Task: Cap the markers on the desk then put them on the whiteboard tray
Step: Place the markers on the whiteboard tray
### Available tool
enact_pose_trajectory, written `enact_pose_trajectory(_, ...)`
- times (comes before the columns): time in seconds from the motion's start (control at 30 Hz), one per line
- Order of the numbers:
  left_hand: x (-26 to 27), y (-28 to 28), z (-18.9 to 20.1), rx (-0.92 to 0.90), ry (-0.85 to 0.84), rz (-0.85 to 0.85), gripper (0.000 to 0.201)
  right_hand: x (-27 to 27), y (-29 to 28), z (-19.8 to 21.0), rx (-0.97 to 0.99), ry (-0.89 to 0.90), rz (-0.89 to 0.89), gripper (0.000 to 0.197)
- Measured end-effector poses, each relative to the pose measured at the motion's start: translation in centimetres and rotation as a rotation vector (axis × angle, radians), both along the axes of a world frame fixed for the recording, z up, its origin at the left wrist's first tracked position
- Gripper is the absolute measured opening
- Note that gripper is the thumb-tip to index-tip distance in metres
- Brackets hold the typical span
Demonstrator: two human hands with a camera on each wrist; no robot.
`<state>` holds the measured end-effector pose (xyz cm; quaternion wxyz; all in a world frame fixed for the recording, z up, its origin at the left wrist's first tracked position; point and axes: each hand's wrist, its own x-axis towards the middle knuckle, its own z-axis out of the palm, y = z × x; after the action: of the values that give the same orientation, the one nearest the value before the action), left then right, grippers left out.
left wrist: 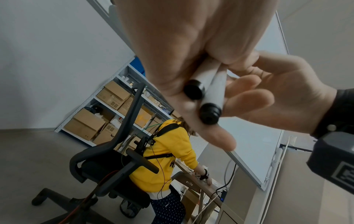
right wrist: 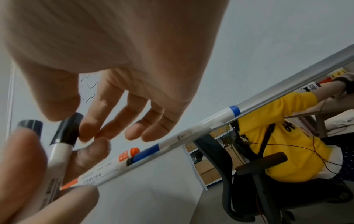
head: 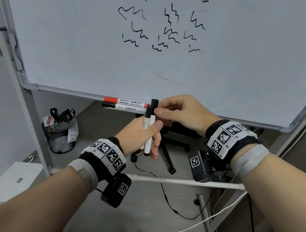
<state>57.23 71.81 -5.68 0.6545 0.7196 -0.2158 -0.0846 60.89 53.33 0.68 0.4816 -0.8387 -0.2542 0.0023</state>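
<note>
The left hand (head: 142, 132) grips two upright black whiteboard markers (head: 150, 133); the right hand (head: 184, 112) pinches the taller one's black cap (head: 154, 104).

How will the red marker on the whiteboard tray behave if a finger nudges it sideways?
The red marker has a round barrel, so it would probably roll. It looks stiff and light. The black marker beside it and the tray edge may stop it.

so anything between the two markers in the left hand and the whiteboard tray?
Nothing visible blocks the path. The left hand holds the two markers upright just before the tray. A red marker and a black one already lie there; the tray's left stretch looks free.
</note>
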Motion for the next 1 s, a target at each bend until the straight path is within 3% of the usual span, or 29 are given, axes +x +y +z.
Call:
enact_pose_trajectory(0.13, -0.1, -0.5, 0.1, 0.003, 0.052, -0.037, 0.041, 0.0, -0.5, 0.0, -0.029, 0.012, 0.001, 0.023)
enact_pose_trajectory(0.23, 0.2, -0.3, -0.2, -0.033, 0.082, -0.005, 0.051, 0.8, -0.9, -0.2, 0.121, 0.02, -0.068, 0.034)
enact_pose_trajectory(0.33, 0.6, 0.3, -0.6, -0.018, 0.103, 0.06, 0.055, 1.0, -1.0, 0.1, 0.29, -0.058, -0.174, 0.025)
enact_pose_trajectory(0.5, 1.3, 0.7, -1.3, 0.017, 0.019, 0.206, 0.062, 1.5, -1.9, -0.9, -0.012, -0.335, -0.318, 0.015)
enact_pose_trajectory(0.6, 1.6, 0.8, -1.5, -0.02, 0.009, 0.22, 0.059, 1.6, -2.0, -1.5, -0.158, -0.382, -0.376, 0.018)
enact_pose_trajectory(0.77, 1.9, 0.9, -1.7, -0.01, 0.028, 0.203, 0.055, 2.5, -2.1, -1.7, -0.214, -0.404, -0.465, 0.018)
enact_pose_trajectory(1.0, 2.1, 1.2, -2.0, -0.03, 0.043, 0.199, 0.05, 3.5, -1.3, -2.3, -0.32, -0.406, -0.413, 0.021)
